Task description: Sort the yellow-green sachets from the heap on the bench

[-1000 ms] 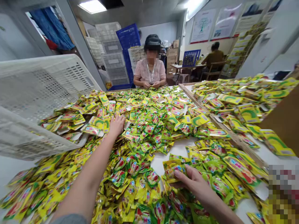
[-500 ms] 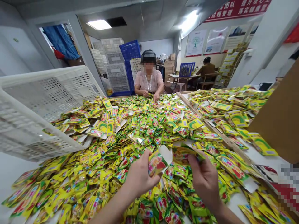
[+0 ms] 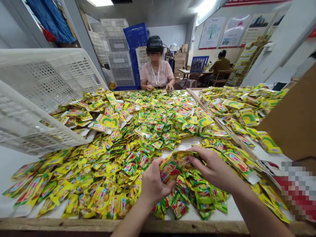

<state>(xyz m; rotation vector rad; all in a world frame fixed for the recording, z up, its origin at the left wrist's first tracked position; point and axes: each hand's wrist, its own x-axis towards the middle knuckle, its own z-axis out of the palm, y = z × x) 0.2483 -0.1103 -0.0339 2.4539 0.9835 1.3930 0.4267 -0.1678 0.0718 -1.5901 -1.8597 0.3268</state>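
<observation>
My left hand (image 3: 156,181) is closed around a small yellow and green printed carton (image 3: 169,171) with a watermelon picture. My right hand (image 3: 209,163) pinches a yellow packet (image 3: 182,159) at the carton's upper right end. The packet and carton touch, and the packet's near end seems to be inside the carton's mouth; how deep I cannot tell. Below my hands lie green packets (image 3: 203,197) with watermelon pictures. Many yellow packets (image 3: 98,194) spread to the left.
A tilted white plastic crate (image 3: 49,121) stands at the left with cartons spilling by it. A wooden divider (image 3: 222,126) runs along the right, cartons (image 3: 268,141) beyond it. A brown cardboard sheet (image 3: 293,125) leans there. A co-worker (image 3: 156,74) sits opposite, hands on the pile.
My hands have come together: the packet in my right hand has moved left to the carton's end, where the white flap no longer shows. The camera view has tilted down.
</observation>
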